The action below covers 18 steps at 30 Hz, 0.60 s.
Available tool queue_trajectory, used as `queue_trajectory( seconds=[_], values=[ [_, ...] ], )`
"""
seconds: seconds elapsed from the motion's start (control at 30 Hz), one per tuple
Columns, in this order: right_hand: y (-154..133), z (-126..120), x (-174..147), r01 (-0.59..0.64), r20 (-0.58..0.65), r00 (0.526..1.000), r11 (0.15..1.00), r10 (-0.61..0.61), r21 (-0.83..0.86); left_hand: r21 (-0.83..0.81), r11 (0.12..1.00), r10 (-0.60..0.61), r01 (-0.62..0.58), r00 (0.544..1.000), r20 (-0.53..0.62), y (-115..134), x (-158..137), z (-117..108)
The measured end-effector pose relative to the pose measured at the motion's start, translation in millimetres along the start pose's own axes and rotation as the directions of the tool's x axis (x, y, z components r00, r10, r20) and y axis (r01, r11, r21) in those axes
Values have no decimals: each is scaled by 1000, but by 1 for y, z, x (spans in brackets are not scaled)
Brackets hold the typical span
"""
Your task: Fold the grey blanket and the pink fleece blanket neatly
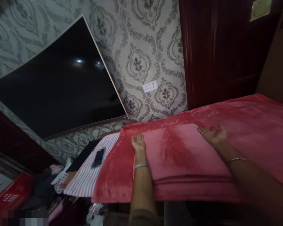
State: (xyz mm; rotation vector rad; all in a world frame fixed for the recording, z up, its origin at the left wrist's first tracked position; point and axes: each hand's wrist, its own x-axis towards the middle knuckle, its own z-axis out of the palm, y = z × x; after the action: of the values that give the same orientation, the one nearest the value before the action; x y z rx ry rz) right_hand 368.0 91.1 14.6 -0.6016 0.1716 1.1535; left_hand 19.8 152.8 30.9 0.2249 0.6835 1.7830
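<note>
A folded pink plush blanket [153, 153] with a darker rubbed patch lies on a larger red-pink plush cover [113, 175]. My left hand [138, 142], palm up with fingers stretched out, is by the folded piece's left edge, near its far corner. At the far right corner, my right hand [213, 133] is also turned palm up, its fingers apart and their tips close to the fold's edge. Neither hand shows anything gripped in it. Whether the fingertips touch the cloth is hard to tell.
A striped cloth [85, 175] with a blurred dark object [99, 158] lies left of the cover. Behind hangs or leans a large television [61, 88]. A paper label reading 277 [150, 86] is on the wall. A red basket [11, 191] and clothes [41, 185] are lower left.
</note>
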Motion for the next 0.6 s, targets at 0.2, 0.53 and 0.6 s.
queue_trajectory(
  seconds=[0.2,0.53,0.6],
  values=[
    [-33,-17,-29,177,-50,982,982,-181,-69,-10,998,56,-56,998,-35,34,-27,-3],
    [86,25,-95,-68,359,928,992,103,-107,81,972,-236,223,939,250,-113,-110,24],
    [105,8,-95,-135,321,932,982,171,-131,60,965,-263,256,947,185,-125,-116,11]
  ],
)
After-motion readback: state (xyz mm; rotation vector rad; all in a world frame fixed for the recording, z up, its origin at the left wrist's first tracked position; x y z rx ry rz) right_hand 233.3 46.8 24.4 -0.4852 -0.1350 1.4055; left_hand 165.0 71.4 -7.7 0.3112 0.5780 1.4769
